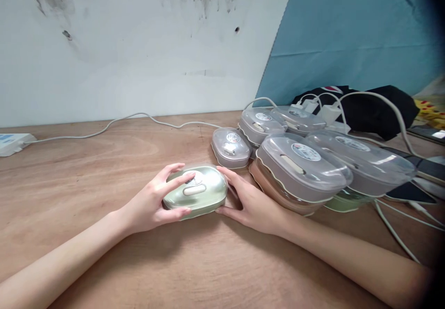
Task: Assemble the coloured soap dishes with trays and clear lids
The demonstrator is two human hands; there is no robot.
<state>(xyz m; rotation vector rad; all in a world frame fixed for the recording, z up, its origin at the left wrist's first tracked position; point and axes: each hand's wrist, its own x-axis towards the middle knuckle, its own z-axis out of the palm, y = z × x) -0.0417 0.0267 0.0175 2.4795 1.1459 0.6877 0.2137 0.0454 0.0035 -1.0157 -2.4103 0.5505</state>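
A small pale green oval container (200,193) with a clear domed lid sits on the wooden table (104,160). My left hand (153,202) grips its left side, thumb at the front edge and fingers over the lid. From the other side my right hand (250,202) presses against its right edge with fingers curved.
Several more lidded containers lie to the right: a small one (231,147), two at the back (260,123), and two large ones (302,165). White cables (139,116) and chargers (330,112) run along the wall. A black cloth (375,110) and phones (427,170) lie at far right.
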